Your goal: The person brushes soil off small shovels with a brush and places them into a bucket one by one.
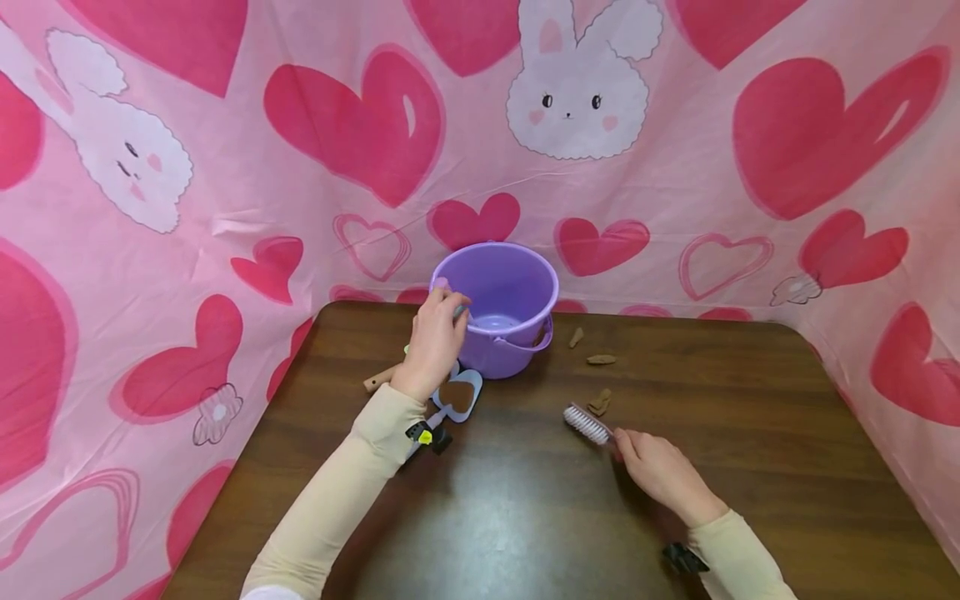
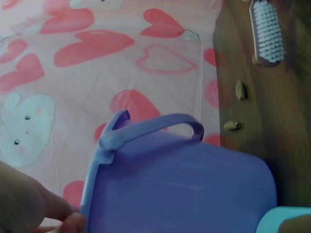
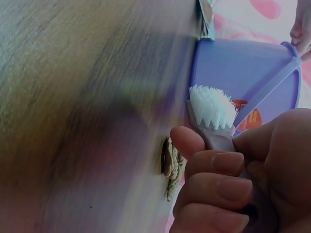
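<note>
A purple bucket (image 1: pixel 501 354) stands upright at the back of the table. My left hand (image 1: pixel 433 337) is at the bucket's near-left rim, and in the left wrist view its fingertips (image 2: pixel 73 224) pinch that rim. A small teal bit shows by these fingers; what it is I cannot tell. My right hand (image 1: pixel 667 471) grips the handle of a scrub brush (image 1: pixel 587 423) with white bristles, held over the table at the right. Beside the brush head lies a crumpled brown piece (image 1: pixel 600 402). Two more brown pieces, one of them elongated (image 1: pixel 601 360), lie farther back.
Left of the bucket, partly behind my left arm, lie a light blue heart-shaped tool (image 1: pixel 458 395) with a brown centre and a wooden handle (image 1: pixel 381 380). Pink cloth (image 1: pixel 480 179) with hearts and rabbits hangs around the dark wooden table (image 1: pixel 750 392).
</note>
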A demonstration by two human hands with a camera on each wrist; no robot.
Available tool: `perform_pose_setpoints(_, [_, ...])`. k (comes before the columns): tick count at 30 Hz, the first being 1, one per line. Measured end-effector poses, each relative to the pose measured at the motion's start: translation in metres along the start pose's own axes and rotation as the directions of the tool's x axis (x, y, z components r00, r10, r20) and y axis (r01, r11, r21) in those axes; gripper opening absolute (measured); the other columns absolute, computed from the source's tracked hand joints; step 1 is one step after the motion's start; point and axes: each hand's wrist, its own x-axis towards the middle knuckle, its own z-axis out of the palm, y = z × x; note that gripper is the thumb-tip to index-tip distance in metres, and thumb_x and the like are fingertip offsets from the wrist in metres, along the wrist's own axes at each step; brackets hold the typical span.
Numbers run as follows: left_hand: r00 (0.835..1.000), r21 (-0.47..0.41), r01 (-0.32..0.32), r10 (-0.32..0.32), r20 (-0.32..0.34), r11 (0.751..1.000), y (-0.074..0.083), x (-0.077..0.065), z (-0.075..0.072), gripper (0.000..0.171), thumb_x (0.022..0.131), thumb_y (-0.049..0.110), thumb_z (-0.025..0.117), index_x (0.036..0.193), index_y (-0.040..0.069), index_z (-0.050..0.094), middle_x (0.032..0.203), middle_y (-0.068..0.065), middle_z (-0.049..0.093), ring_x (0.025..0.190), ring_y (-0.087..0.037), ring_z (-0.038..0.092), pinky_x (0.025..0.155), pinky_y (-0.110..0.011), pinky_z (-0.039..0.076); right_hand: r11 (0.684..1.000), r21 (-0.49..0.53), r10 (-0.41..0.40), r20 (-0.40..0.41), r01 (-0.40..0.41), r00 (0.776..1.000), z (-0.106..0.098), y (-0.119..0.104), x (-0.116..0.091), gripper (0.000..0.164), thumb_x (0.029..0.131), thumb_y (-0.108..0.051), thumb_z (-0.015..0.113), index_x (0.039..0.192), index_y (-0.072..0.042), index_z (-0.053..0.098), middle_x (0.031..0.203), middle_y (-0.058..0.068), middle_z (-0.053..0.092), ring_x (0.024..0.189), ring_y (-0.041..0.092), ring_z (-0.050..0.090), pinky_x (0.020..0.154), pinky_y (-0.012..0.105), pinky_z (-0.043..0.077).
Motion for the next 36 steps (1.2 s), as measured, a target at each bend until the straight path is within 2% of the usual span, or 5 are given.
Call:
perform_pose_setpoints(6, [1.000, 0.019, -0.006, 0.006, 0.005, 1.000, -0.002, -0.003, 0.000, 0.015, 0.098, 0.002, 0.064, 0.110, -0.001, 0.073, 0.111, -0.021, 0.066, 0.103, -0.041, 0.068, 0.088, -0.056, 0.054, 1.000, 0.004, 0.017, 0.031, -0.017, 0.999, -0.002, -0.002, 0.000, 0.038, 0.112, -0.028, 0.042, 0.079, -0.017, 0.058, 0.070, -0.003, 0.052, 0.067, 0.018, 0.051, 0.067, 0.039, 0.042])
perform_pose_setpoints(12, [0.999, 0.065, 0.020, -0.016, -0.049, 0.998, -0.005, -0.024, -0.005, 0.010, 0.099, 0.008, 0.064, 0.104, 0.000, 0.068, 0.098, -0.020, 0.061, 0.084, -0.044, 0.066, 0.073, -0.058, 0.053, 0.999, 0.022, 0.039, 0.054, -0.041, 0.998, -0.003, -0.006, 0.002, 0.039, 0.112, -0.026, 0.044, 0.078, -0.014, 0.059, 0.068, -0.003, 0.050, 0.064, 0.016, 0.049, 0.067, 0.036, 0.042])
perform_pose_setpoints(18, [0.992, 0.178, -0.002, -0.022, 0.128, 0.984, -0.016, -0.057, -0.006, 0.010, 0.096, 0.005, 0.069, 0.088, 0.005, 0.063, 0.083, -0.013, 0.060, 0.074, -0.037, 0.065, 0.063, -0.053, 0.053, 0.999, 0.029, 0.044, 0.031, -0.045, 0.999, -0.008, -0.006, 0.005, 0.038, 0.111, -0.024, 0.047, 0.077, -0.012, 0.059, 0.068, -0.002, 0.050, 0.065, 0.017, 0.049, 0.068, 0.037, 0.042])
perform_pose_setpoints(25, [0.890, 0.370, 0.009, -0.176, 0.421, 0.929, -0.036, -0.089, 0.004, 0.024, 0.085, 0.012, 0.079, 0.074, 0.008, 0.058, 0.070, -0.007, 0.058, 0.071, -0.033, 0.067, 0.060, -0.049, 0.053, 0.999, 0.029, 0.039, 0.044, -0.040, 0.998, -0.008, -0.007, 0.005, 0.039, 0.111, -0.028, 0.049, 0.077, -0.012, 0.060, 0.068, -0.001, 0.051, 0.065, 0.017, 0.049, 0.067, 0.037, 0.042])
perform_pose_setpoints(36, [0.801, 0.467, 0.045, -0.311, 0.511, 0.883, -0.052, -0.104, 0.012, 0.034, 0.081, 0.021, 0.087, 0.076, 0.006, 0.057, 0.073, -0.008, 0.060, 0.073, -0.032, 0.066, 0.062, -0.051, 0.055, 0.999, 0.021, 0.028, 0.040, -0.028, 0.999, -0.008, -0.008, 0.003, 0.039, 0.110, -0.030, 0.050, 0.076, -0.014, 0.059, 0.067, -0.002, 0.051, 0.064, 0.016, 0.049, 0.065, 0.037, 0.041])
